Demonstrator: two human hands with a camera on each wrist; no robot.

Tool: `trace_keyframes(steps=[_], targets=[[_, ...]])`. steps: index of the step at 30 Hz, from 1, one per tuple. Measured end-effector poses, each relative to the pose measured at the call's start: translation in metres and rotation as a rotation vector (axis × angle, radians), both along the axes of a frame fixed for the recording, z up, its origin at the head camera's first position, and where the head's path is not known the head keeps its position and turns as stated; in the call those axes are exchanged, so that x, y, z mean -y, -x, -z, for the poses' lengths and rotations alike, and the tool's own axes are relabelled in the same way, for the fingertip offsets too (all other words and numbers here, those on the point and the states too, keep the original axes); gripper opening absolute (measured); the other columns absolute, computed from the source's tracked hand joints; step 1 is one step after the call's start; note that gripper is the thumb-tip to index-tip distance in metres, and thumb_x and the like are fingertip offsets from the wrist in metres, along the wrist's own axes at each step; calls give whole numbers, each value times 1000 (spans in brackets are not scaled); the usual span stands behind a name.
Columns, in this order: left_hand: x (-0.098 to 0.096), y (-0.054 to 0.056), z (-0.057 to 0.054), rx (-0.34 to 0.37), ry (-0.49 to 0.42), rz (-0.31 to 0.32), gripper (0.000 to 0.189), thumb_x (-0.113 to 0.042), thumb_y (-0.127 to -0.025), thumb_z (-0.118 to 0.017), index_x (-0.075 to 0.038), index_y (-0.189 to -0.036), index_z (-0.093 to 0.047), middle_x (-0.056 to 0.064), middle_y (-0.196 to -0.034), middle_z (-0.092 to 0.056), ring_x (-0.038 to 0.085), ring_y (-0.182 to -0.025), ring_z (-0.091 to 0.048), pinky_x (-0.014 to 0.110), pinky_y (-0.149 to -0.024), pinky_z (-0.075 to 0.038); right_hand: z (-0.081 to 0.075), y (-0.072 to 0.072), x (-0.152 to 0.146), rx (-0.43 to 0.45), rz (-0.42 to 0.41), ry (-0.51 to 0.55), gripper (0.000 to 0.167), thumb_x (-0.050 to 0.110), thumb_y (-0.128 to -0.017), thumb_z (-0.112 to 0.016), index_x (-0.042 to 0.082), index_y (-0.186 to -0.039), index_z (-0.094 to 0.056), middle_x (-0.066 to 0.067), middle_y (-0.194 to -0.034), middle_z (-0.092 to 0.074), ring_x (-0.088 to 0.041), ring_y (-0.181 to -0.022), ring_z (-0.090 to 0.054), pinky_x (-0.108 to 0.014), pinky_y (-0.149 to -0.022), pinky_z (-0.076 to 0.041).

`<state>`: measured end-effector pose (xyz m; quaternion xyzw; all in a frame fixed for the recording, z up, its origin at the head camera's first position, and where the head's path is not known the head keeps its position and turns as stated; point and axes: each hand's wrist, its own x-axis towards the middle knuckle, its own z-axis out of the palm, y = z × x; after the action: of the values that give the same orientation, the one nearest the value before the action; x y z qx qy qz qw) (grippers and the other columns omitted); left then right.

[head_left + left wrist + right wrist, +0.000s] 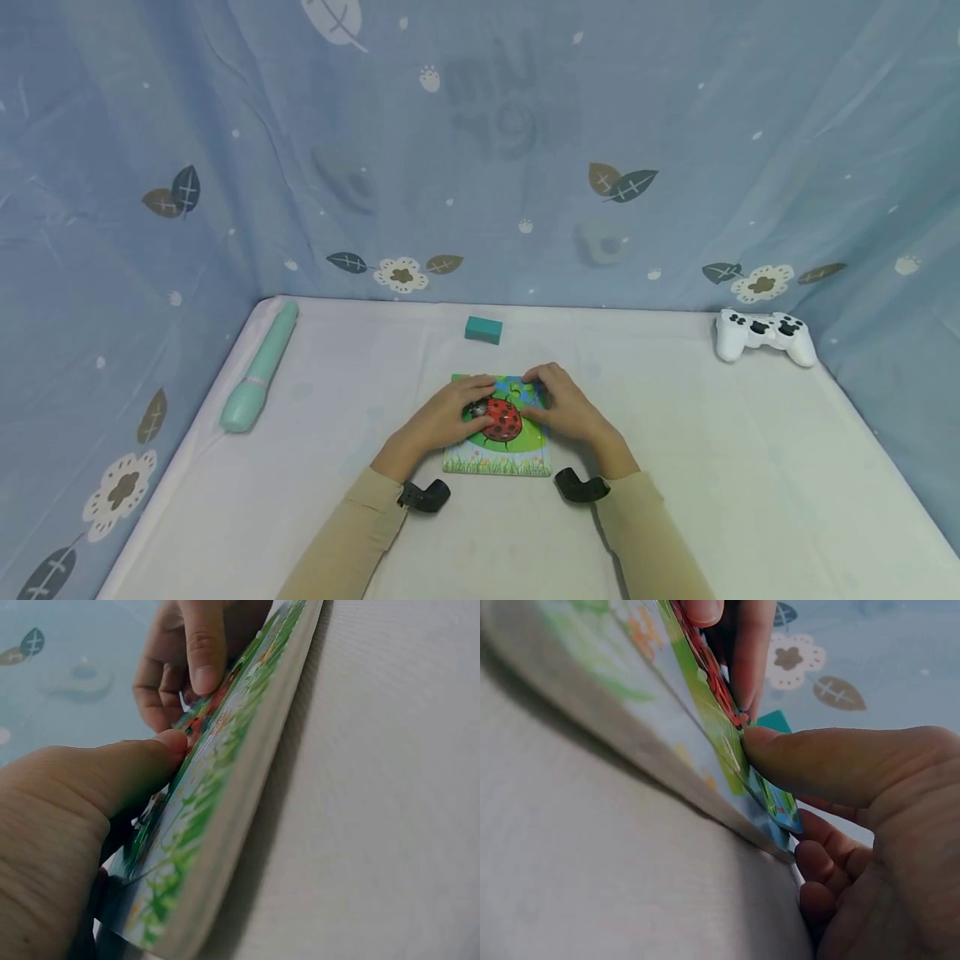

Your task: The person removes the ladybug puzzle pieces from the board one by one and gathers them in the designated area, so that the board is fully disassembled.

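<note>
A flat jigsaw puzzle (497, 463) with a red ladybug picture on green lies on the white table, grass printed along its near edge. Across its left part, my left hand (444, 418) rests with fingers stretched out and the thumb touching the ladybug (504, 420). From the right side, my right hand (570, 410) pinches a puzzle piece (780, 813) at the edge, thumb on the printed face and other fingers curled beneath. In the right wrist view that piece stands slightly proud of the tray rim (660, 761). The left fingertips are partly hidden in the left wrist view.
A small teal block (483, 330) lies behind the puzzle. Far to the left is a long mint-green wand-like object (261, 367); at the back right is a white game controller (763, 335). Blue patterned cloth (517, 225) hangs behind the white-covered table (720, 450).
</note>
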<state>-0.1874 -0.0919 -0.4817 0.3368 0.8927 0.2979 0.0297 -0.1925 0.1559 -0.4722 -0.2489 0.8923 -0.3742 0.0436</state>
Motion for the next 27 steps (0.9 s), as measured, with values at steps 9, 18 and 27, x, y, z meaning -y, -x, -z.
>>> trace_keyframes(steps=[9, 18, 27], targets=[[1, 0, 0, -4, -3, -11, 55, -36, -90, -64, -6, -135, -53, 6, -145, -46, 26, -136, -40, 42, -113, -34, 0, 2, -5, 69, -20, 57, 43, 3, -83, -60, 5, -126, -53, -12, -119, -49, -22, -103, -48, -43, -92, -45], [1, 0, -2, 0, -2, -1, 55, -34, -90, -65, -5, -135, -53, 6, -145, -46, 26, -135, -41, 42, -112, -35, -3, -1, -6, 58, -29, 64, 46, 5, -84, -64, 7, -129, -53, -11, -117, -52, -22, -102, -50, -44, -90, -45], [0, -2, 0, 20, -26, -9, 55, -33, -89, -66, -5, -135, -53, 8, -144, -46, 28, -135, -40, 44, -112, -35, -3, -2, -4, 92, 41, 50, 43, 7, -85, -66, 5, -126, -55, -11, -115, -54, -22, -101, -52, -41, -89, -46]])
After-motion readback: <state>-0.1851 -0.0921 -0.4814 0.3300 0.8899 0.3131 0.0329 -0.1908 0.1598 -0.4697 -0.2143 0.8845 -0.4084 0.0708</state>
